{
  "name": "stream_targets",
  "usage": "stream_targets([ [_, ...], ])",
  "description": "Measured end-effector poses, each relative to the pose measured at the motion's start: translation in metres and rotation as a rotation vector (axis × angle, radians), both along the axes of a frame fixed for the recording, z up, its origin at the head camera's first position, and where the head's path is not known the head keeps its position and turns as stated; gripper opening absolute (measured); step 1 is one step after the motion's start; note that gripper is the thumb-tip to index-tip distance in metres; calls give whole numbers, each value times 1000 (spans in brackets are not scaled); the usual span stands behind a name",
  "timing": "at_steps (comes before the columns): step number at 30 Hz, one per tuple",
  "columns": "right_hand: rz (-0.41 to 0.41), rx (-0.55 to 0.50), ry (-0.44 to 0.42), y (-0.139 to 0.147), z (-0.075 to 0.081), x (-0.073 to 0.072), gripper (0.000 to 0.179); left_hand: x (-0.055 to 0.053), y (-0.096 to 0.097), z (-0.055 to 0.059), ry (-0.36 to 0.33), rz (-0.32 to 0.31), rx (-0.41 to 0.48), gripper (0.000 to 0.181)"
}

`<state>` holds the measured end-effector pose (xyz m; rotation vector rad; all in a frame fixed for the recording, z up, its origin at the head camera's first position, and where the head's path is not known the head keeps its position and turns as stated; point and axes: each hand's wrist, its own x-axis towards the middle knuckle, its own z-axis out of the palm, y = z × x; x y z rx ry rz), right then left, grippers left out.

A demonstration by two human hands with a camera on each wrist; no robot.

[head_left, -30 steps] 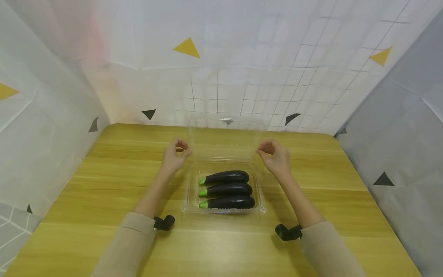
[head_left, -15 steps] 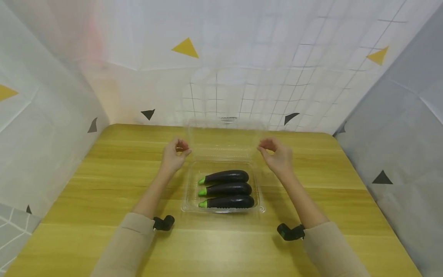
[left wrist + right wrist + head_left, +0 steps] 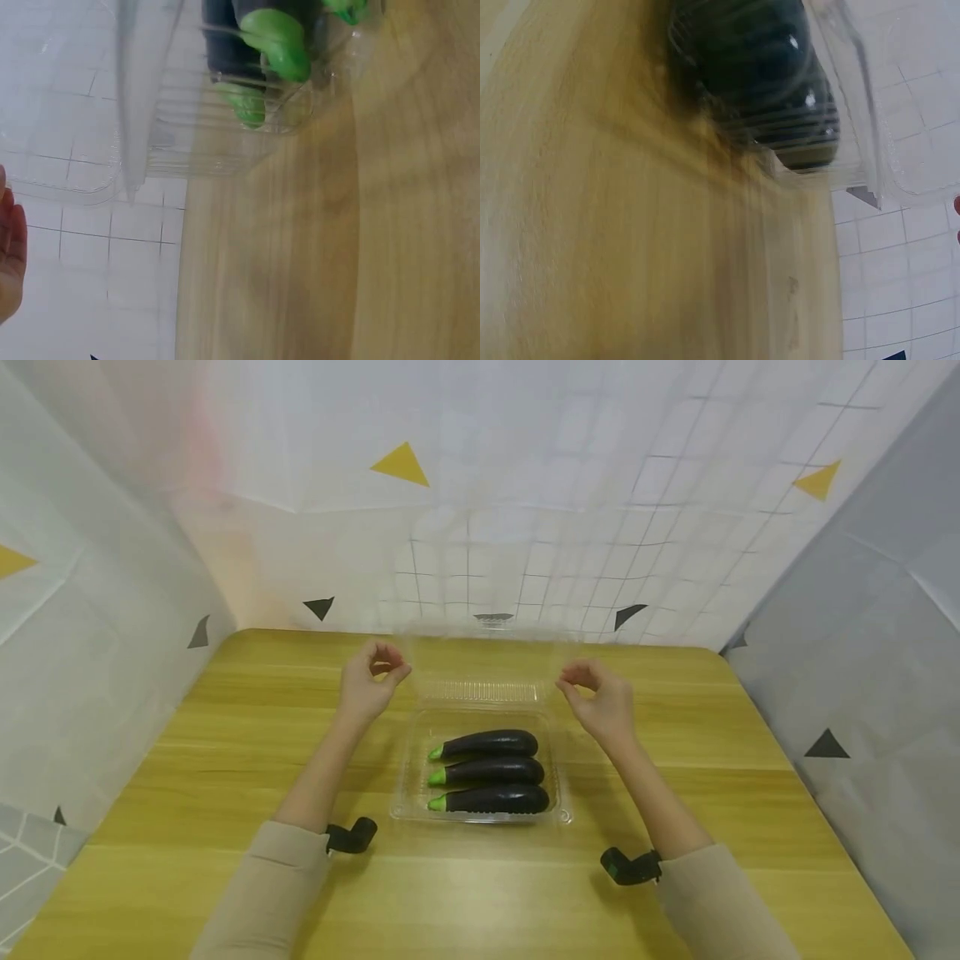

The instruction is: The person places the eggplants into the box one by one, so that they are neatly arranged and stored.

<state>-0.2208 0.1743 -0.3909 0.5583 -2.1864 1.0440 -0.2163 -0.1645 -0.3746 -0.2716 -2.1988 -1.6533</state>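
Observation:
A clear plastic clamshell box stands with its lid (image 3: 487, 660) raised at the back and its base (image 3: 401, 781) on the table. Three dark eggplants (image 3: 495, 771) lie side by side in the base, green stem ends to the left. My left hand (image 3: 364, 687) pinches the lid's left edge between thumb and fingers. On the opposite edge, my right hand (image 3: 604, 702) pinches the lid the same way. The left wrist view catches only some fingers (image 3: 13, 240) by the lid's rim; in the right wrist view, fingertips barely show at the right border.
The wooden table (image 3: 480, 893) carries the box near its middle. White sheeting (image 3: 315, 552) with grid lines and triangles rises behind the table's far edge, and grey-white panels (image 3: 862, 693) flank both sides. A black camera (image 3: 630, 866) sits on each wrist.
My left hand has moved slightly back and left along the lid's edge. The lid has shifted a little, and its ridged hinge side shows more clearly. The eggplants keep their places.

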Motion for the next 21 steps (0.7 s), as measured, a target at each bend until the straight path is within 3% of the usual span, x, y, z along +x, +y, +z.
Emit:
stream_targets([
  [10,-36,59,35,0,11,5,23,1,0,-2,19,-15,44,18],
  [17,-13,38,57,1,9,3,26,3,-2,10,21,-121,152,20],
  [21,2,5,84,0,15,4,27,2,-5,10,13,-138,166,19],
])
